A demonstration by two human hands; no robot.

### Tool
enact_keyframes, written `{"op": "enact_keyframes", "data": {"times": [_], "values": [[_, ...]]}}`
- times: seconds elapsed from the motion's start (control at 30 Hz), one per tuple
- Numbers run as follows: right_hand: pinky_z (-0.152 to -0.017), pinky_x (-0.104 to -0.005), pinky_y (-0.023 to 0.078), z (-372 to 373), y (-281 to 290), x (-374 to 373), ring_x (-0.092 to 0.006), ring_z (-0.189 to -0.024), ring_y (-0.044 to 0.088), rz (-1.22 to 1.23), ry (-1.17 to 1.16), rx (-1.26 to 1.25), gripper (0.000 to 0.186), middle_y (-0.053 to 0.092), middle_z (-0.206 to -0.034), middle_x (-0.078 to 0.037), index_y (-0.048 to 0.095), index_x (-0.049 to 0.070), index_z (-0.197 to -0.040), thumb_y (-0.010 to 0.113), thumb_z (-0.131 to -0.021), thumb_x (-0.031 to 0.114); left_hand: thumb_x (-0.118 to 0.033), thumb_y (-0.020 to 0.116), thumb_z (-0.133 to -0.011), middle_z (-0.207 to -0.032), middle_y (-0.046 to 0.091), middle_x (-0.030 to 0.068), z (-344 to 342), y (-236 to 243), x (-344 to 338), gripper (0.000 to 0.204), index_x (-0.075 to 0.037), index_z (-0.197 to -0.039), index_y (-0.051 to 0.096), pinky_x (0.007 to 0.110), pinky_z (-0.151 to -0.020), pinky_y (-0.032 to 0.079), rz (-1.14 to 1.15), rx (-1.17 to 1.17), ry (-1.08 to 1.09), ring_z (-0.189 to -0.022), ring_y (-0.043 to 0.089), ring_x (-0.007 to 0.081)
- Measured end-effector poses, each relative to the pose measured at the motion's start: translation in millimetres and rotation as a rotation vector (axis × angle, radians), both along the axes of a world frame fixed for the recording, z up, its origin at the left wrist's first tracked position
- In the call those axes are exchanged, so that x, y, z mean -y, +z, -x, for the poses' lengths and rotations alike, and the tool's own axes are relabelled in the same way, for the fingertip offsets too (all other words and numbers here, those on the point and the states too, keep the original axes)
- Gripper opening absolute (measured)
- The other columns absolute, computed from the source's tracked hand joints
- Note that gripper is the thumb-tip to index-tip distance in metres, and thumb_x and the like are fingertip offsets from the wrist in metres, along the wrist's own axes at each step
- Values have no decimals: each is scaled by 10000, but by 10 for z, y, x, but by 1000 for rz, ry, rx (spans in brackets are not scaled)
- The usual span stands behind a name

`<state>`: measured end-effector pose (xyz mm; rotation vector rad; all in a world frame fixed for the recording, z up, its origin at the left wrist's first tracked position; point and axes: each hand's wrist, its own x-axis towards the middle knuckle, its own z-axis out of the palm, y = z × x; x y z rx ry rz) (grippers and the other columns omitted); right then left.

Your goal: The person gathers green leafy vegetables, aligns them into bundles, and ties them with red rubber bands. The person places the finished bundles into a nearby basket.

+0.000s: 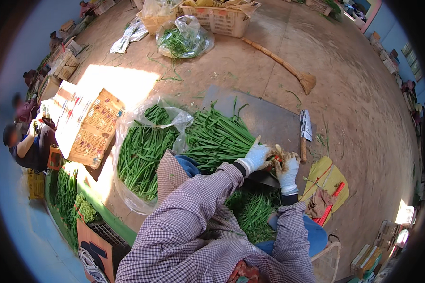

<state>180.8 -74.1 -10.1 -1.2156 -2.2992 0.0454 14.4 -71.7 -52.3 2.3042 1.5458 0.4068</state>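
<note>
Head view, gloved hands point(257, 156) at greens point(217, 137), knife point(306, 125)

I am looking down into what appears to be a produce-packing shed: one broad room with a bare brown floor point(354, 118), pale blue walls point(387, 30) and a window point(412, 61) at upper right. Long green stalks point(217, 137) lie heaped at centre; more fill a clear plastic bag point(179, 122) just left of them, and green bunches point(64, 188) stand at lower left. I see slatted plastic crates point(222, 21) at top centre. A seated co-worker point(30, 148) is at far left, and small, blurred figures point(54, 42) line both sides. A straw broom point(307, 82) lies at upper right, a wooden-handled knife point(303, 148) below it.
</note>
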Motion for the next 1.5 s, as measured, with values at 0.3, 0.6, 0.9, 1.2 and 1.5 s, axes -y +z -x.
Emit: {"op": "enact_keyframes", "data": {"times": [0.3, 0.6, 0.9, 1.2, 1.5], "values": [[-654, -221, 453, -164, 102, -593, -74, -718, 544, 1196, 144, -498, 71, 605, -779, 11, 619, 11, -886, 632, -841, 65, -536, 582, -812, -1077, 636, 77, 6, -118, 4, 537, -138, -1171, 593, 530, -1125, 144, -22, 99, 13, -1093, 559, 232], [-755, -251, 450, -266, -599, -832, -140, -819, 548, 1006, 108, -484, 138, 595, -876, -14, 584, 2, -911, 557, -784, -44, -377, 682, -753, -1076, 554, 101, -236, 148, 17, 450, -80, -1079, 594, 477, -1027, 304, -297, 130, 152, -1058, 517, 280], [-670, -222, 451, -151, -472, -656, -84, -732, 552, 1092, -61, -912, 63, 623, -809, 0, 642, 5, -840, 597, -861, 43, 50, 612, -710, -808, 574, 124, -413, -149, -2, 177, -36, -846, 539, 358, -680, 476, -328, 830, 215, -774, 577, 320], [-842, -449, 400, 170, 106, 74, -321, -921, 532, 4, -90, 27, 168, 581, -888, -99, 591, 76, -853, 644, -693, 83, -61, 658, -693, -877, 606, 142, -284, 55, -362, 212, -82, -885, 571, 418, -749, 446, -108, 522, 378, -844, 574, 355], [-829, -436, 382, -42, 101, 242, -301, -924, 530, 73, -30, 158, 183, 585, -933, -95, 607, 74, -904, 584, -727, 115, -195, 631, -811, -1137, 528, 172, -411, 74, 287, 324, -31, -1068, 522, 432, -884, 395, -445, 530, 356, -1062, 495, 349]]}}
